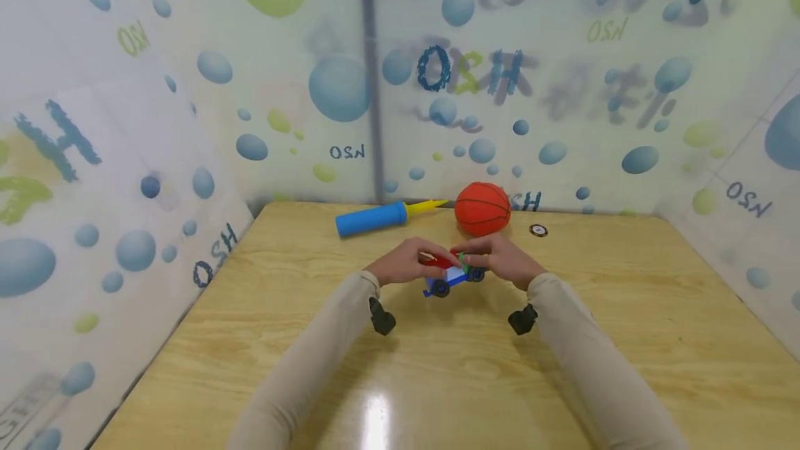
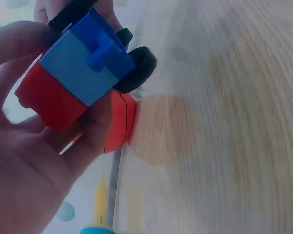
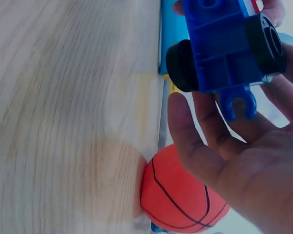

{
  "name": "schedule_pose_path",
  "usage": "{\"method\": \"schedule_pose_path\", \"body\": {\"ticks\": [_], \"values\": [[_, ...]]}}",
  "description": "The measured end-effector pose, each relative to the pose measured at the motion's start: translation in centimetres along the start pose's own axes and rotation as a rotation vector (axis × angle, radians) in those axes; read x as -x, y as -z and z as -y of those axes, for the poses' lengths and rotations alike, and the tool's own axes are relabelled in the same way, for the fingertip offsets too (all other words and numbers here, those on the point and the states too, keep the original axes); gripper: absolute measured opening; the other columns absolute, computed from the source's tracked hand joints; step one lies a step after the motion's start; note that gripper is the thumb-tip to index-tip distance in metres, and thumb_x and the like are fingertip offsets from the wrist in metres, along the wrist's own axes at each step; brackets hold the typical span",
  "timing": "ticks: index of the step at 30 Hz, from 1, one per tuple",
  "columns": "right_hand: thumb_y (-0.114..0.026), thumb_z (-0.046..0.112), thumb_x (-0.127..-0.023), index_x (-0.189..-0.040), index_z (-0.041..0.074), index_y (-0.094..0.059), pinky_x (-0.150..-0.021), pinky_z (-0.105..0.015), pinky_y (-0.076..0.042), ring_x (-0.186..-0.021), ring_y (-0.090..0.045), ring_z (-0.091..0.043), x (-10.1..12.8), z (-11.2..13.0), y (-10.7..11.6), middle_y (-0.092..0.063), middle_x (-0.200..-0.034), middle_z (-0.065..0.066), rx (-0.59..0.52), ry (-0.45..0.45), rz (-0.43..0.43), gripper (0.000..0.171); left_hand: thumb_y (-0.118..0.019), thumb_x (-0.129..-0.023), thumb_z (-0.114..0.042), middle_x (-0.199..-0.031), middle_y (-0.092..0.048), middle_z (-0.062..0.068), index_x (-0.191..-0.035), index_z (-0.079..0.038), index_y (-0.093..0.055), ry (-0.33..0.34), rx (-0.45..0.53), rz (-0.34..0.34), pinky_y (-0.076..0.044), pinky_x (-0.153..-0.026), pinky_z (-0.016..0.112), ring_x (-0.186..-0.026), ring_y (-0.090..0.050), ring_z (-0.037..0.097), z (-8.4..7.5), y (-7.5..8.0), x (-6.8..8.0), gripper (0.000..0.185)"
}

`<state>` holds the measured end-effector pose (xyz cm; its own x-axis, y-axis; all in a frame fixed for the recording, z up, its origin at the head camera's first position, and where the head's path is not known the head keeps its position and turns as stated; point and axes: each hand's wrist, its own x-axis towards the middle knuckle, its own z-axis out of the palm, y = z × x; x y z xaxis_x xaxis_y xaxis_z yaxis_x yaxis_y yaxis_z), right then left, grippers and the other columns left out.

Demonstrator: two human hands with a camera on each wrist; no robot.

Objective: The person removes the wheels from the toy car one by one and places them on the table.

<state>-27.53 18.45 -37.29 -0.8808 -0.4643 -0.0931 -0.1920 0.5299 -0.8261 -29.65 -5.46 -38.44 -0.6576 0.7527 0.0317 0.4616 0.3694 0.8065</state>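
A small toy wagon [image 1: 458,278] built of blocks is held up between my two hands over the wooden table. It has a blue base [image 3: 224,53] with a hook at one end, black wheels [image 1: 440,288], a light blue block [image 2: 80,63] and a red block [image 2: 51,100] on top. My left hand [image 1: 403,262] grips the red block between thumb and fingers. At the far end, my right hand [image 1: 506,259] pinches the wagon near a small green piece [image 1: 463,260]. Part of the wagon's top is hidden behind the fingers.
Behind the hands a red basketball [image 1: 482,209] rests near the table's back edge. To its left lies a blue hand pump [image 1: 371,219] with a yellow nozzle [image 1: 426,206]. A small black-and-white disc [image 1: 538,230] lies right of the ball. Printed curtains [image 1: 281,75] surround the table.
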Motion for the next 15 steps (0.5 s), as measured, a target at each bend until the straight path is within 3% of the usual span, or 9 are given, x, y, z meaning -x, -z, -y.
{"method": "schedule_pose_path", "body": {"ticks": [4,7,11,15], "values": [[-0.054,0.018,-0.102,-0.138,0.010,-0.062,-0.109,-0.059,-0.045,-0.120,-0.065,-0.028,-0.1,0.4,-0.1,-0.063,-0.140,-0.014,-0.017,0.006,0.015,0.037,-0.061,-0.098,-0.016,-0.126,-0.070,0.000,-0.119,-0.021,-0.074,-0.025,-0.004,0.055,-0.051,-0.092,0.030,-0.104,-0.059,0.013,-0.3,0.1,-0.1,0.025],[-0.054,0.020,-0.103,-0.138,0.010,-0.062,-0.107,-0.057,-0.046,-0.120,-0.066,-0.028,0.0,0.8,-0.2,-0.064,-0.139,-0.014,-0.006,0.010,0.012,0.037,-0.059,-0.098,-0.012,-0.126,-0.069,0.002,-0.118,-0.018,-0.074,-0.029,0.031,0.057,-0.050,-0.089,0.027,-0.102,-0.058,0.015,-0.3,0.0,0.0,0.025],[-0.051,0.026,-0.105,-0.140,0.011,-0.060,-0.106,-0.057,-0.047,-0.126,-0.061,-0.033,0.5,1.1,-0.4,-0.063,-0.140,-0.014,0.041,0.038,-0.019,0.039,-0.061,-0.098,-0.012,-0.124,-0.069,0.003,-0.117,-0.016,-0.074,-0.015,0.053,0.022,-0.052,-0.089,0.026,-0.101,-0.060,0.015,-0.1,-0.3,0.2,0.023],[-0.049,0.028,-0.106,-0.141,0.011,-0.059,-0.104,-0.060,-0.047,-0.130,-0.056,-0.038,1.4,0.8,-0.7,-0.061,-0.141,-0.015,0.102,0.083,-0.156,0.040,-0.067,-0.096,-0.016,-0.121,-0.071,0.003,-0.115,-0.017,-0.075,0.023,0.054,-0.067,-0.056,-0.088,0.029,-0.098,-0.063,0.013,0.1,-0.6,0.2,0.021]]}}
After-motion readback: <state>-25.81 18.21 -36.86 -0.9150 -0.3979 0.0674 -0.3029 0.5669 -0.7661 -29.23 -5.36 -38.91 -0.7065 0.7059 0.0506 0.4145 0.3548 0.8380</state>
